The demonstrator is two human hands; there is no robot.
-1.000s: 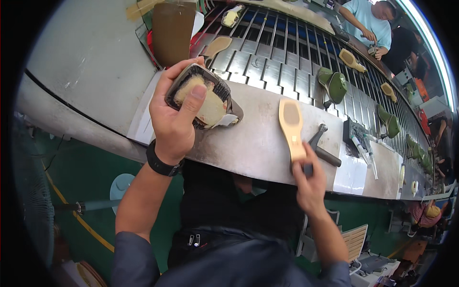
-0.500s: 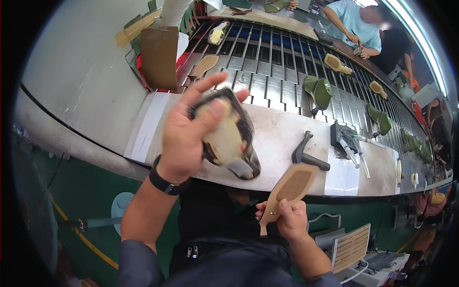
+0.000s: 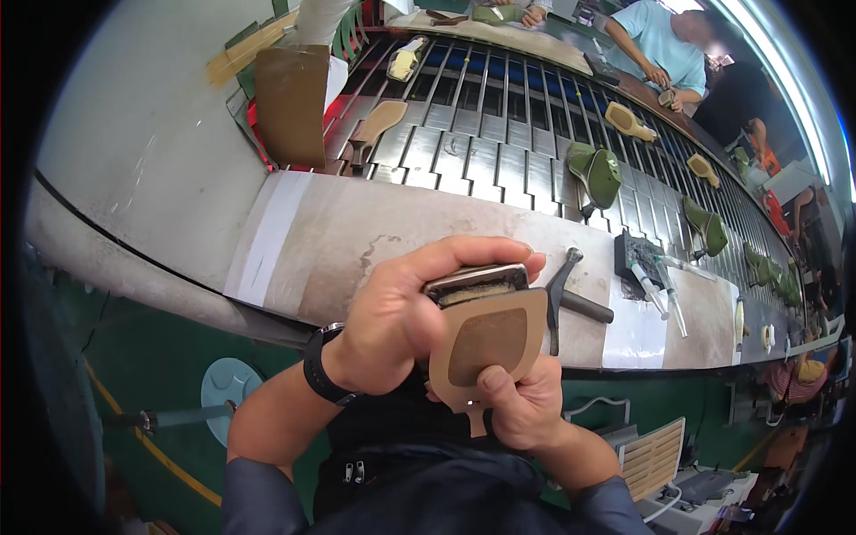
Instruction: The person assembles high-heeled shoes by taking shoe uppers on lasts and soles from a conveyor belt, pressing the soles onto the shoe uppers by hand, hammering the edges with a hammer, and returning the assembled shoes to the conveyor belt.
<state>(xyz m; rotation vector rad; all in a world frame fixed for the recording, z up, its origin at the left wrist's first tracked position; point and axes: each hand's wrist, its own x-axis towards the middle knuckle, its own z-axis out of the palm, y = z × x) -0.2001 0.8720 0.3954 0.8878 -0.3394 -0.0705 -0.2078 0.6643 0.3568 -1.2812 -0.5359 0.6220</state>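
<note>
My left hand is wrapped round a dark shoe upper, whose toe end shows above a tan shoe sole. The sole stands face-on in front of the upper and hides most of it. Lower down, my right hand grips the sole near its narrow end, thumb pressed on its face. Whether sole and upper touch all along, I cannot tell. Just right of both hands, a hammer rests on the pale bench.
Beyond the bench runs a slatted conveyor carrying green shoes and tan soles. A dark block with syringe-like tools lies right of the hammer. Across the conveyor a person in light blue works.
My left hand has brought the shoe upper down and right, turning it toe-up behind the sole. My right hand has moved slightly left and swung the sole more upright.
</note>
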